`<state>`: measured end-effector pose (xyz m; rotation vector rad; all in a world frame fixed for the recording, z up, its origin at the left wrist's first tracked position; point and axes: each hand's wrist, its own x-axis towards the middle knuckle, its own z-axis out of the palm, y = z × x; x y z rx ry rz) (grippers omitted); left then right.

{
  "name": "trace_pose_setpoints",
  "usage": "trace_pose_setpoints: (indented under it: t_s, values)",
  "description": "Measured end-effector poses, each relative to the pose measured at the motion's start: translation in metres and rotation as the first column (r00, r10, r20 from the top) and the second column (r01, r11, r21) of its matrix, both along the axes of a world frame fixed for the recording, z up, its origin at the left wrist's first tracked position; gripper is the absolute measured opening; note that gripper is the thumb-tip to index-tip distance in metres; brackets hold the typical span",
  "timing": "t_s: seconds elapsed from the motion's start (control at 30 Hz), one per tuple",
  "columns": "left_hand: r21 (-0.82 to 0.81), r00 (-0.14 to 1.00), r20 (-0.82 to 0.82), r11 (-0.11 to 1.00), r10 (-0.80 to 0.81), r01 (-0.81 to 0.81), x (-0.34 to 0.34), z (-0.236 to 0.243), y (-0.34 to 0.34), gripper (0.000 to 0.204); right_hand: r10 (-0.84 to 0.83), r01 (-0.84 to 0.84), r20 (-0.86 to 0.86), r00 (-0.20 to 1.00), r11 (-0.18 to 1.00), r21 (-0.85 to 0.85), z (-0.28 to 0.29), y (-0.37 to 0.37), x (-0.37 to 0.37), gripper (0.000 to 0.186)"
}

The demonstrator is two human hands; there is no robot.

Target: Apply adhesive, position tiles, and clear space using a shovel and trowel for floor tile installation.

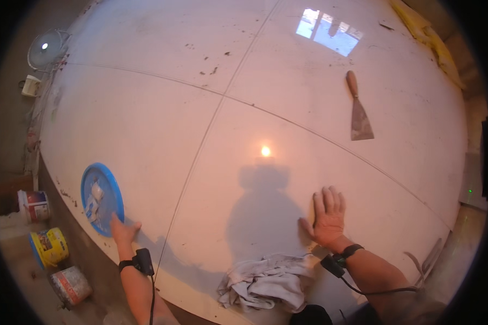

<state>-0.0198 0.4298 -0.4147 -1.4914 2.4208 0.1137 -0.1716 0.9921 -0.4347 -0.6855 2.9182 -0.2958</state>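
Observation:
My left hand (124,230) is at the near edge of a blue round lid (108,195) with whitish material on it; its thumb sticks out apart, and some fingertips are obscured at the rim. My right hand (326,216) lies open, fingers spread, on the large pale surface (190,135) with its grooved joint lines. Just below it, toward me, is a crumpled greyish white cloth (263,279). A putty knife (359,119) with a wooden handle lies farther off at the upper right, apart from both hands.
Down past the surface's left edge stand several buckets (49,246), beside a fan (44,51) and a small pale object (31,85) farther back. Yellow material (428,40) lines the far right edge. Dark specks dot the far surface, which reflects a window and a light.

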Motion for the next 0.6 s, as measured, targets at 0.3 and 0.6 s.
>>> trace_pose_setpoints:
  t_s: [0.3,0.6]
  values:
    - [0.114,0.841,-0.275,0.853,-0.465,0.509,-0.002,0.012,0.162,0.015,-0.04,0.05,0.103,0.994,0.994,-0.096,-0.003,0.009,0.005,0.072]
    - [0.506,0.885,-0.455,0.791,-0.094,0.345,-0.033,0.023,0.41,0.032,-0.033,0.028,-0.017,0.999,0.973,-0.227,-0.019,0.015,0.01,0.052]
